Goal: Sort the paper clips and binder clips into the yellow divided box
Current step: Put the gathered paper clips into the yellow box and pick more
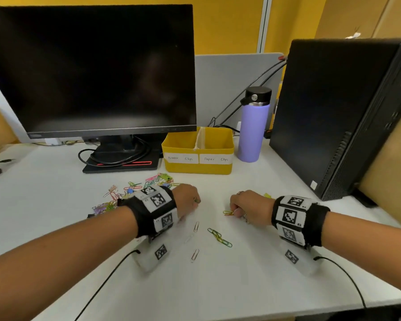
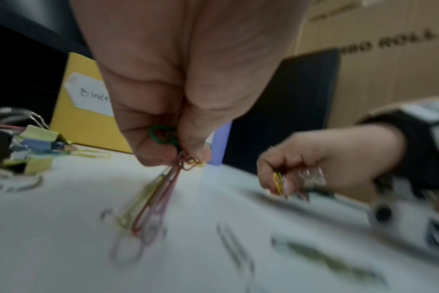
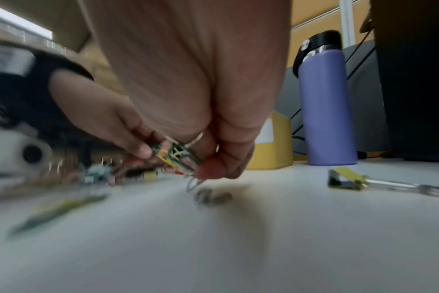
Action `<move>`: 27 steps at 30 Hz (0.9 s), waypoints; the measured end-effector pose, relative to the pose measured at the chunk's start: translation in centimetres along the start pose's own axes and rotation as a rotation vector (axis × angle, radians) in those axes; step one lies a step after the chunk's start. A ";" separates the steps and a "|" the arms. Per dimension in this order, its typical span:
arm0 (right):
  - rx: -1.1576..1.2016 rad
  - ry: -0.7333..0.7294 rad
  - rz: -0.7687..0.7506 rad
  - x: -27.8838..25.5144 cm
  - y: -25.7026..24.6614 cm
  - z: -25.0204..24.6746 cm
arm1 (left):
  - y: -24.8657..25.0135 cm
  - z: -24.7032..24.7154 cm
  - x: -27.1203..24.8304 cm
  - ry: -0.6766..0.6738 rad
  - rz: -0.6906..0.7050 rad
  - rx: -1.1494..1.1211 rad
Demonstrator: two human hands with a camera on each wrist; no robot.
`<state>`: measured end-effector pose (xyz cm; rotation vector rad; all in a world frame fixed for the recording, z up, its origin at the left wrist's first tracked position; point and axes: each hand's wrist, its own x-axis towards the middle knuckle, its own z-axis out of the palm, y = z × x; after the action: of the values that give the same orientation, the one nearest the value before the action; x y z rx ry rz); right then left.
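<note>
Nearest the lower middle of the head view, loose paper clips (image 1: 220, 237) lie on the white surface (image 1: 218, 286). Just beyond, the left hand (image 1: 186, 200) pinches a bunch of coloured clips (image 2: 163, 190), and the right hand (image 1: 250, 208) is curled round several more (image 3: 180, 158). Left of centre a mixed pile (image 1: 134, 191) waits, so most sorting looks undone. Farther back stands the yellow divided box (image 1: 198, 166); what it holds cannot be seen. Behind are a monitor (image 1: 90, 70), a purple bottle (image 1: 252, 130), a computer tower (image 1: 338, 112) and yellow walls.
</note>
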<state>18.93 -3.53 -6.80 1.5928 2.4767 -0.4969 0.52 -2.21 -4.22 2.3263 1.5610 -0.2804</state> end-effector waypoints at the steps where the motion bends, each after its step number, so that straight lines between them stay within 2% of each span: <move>1: 0.042 0.043 -0.005 0.0 0.0 -0.6 | -0.5 -0.9 0.3 0.026 -0.015 -0.036; 5: 0.391 0.388 0.059 2.0 0.5 -6.2 | -2.6 -6.2 4.0 0.208 -0.066 -0.203; 7: 0.556 0.584 0.097 4.7 1.1 -9.3 | -2.8 -8.9 6.6 0.347 -0.087 -0.332; 10: 0.581 0.720 0.216 8.8 1.5 -12.5 | -1.4 -11.7 9.7 0.489 -0.106 -0.548; 11: 0.537 0.713 0.245 10.0 1.7 -12.8 | -0.9 -12.2 10.4 0.509 -0.102 -0.595; 13: 0.359 0.596 0.309 11.5 1.8 -13.0 | -0.3 -12.5 12.3 0.500 -0.139 -0.591; 15: 0.193 0.490 0.320 11.8 2.3 -12.6 | -0.6 -12.3 13.8 0.390 -0.216 -0.420; 17: 0.174 0.453 0.283 11.1 2.9 -11.9 | -0.8 -12.1 13.9 0.287 -0.236 -0.290; 20: 0.150 0.482 0.176 9.0 3.0 -10.8 | -0.1 -12.0 12.1 0.244 -0.138 -0.247; 24: 0.249 0.484 0.032 4.9 2.1 -8.8 | 0.0 -10.8 7.5 0.372 -0.105 -0.080; 25: 0.208 0.497 0.020 3.8 1.9 -8.0 | -0.3 -9.7 6.2 0.338 -0.089 -0.040; 27: 0.078 0.403 -0.005 1.6 1.6 -6.0 | -1.0 -7.0 3.3 0.202 -0.023 -0.057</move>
<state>19.97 0.62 -1.99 1.8776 2.7746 -0.2985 0.75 3.62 1.02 2.3555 1.6647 -0.0051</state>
